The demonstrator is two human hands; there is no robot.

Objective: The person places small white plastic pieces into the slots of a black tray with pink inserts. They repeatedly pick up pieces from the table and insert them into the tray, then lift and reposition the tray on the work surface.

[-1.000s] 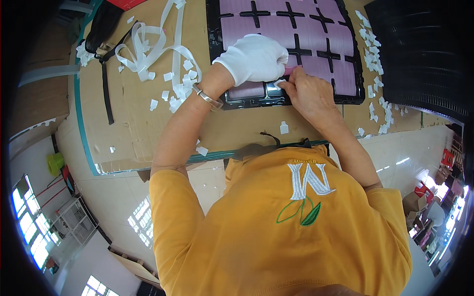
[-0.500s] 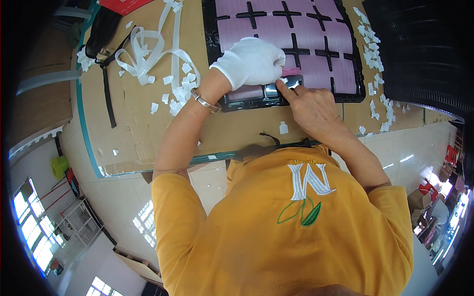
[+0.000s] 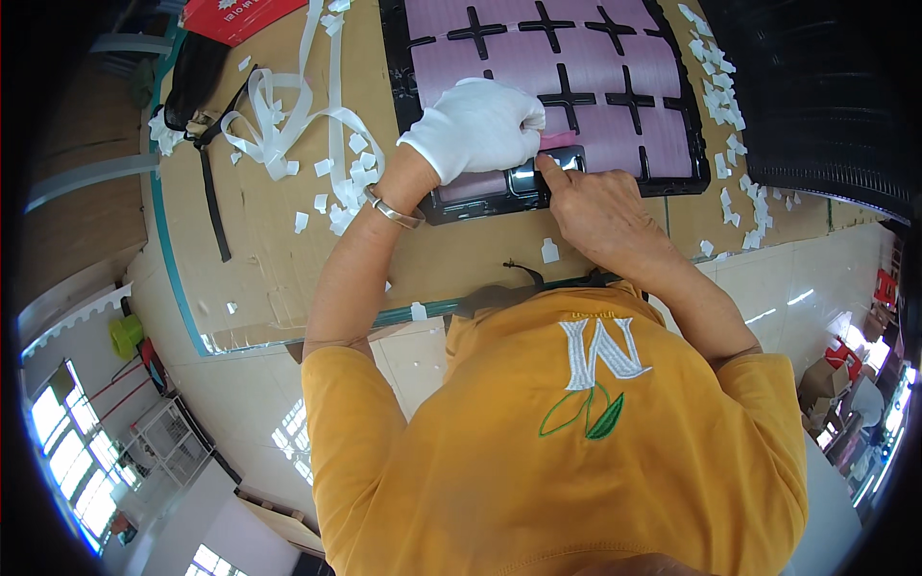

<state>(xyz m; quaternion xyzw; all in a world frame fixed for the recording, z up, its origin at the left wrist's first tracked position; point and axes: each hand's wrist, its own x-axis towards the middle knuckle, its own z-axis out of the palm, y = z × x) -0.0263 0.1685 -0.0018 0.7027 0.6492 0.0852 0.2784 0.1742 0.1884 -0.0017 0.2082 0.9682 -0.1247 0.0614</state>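
In a white glove, my left hand (image 3: 480, 127) is closed in a fist over the near side of a black tray (image 3: 430, 204). A pink piece (image 3: 557, 140) sticks out beside its fingers; how it is gripped is hidden. My bare right hand (image 3: 605, 209) is closed at the edge of a glossy dark rectangular panel (image 3: 573, 156), one digit stretched along its face and the others curled. The panel lies over the tray's near rim, partly covered by both hands. Purple sheet-like material (image 3: 663, 82) fills the tray between black cross-shaped dividers (image 3: 631, 99).
Loose white strips (image 3: 254, 125) and small white tabs (image 3: 358, 144) lie left on the cardboard-covered table (image 3: 259, 259). More tabs (image 3: 722, 101) line the tray's right side, beside a large black ribbed tray (image 3: 816, 106). A red box (image 3: 230, 17) and black strap (image 3: 211, 206) are far left.
The view has shifted slightly, so the tray and table sit a little further left. Both hands stay at the panel, with the right digit only slightly moved along it.
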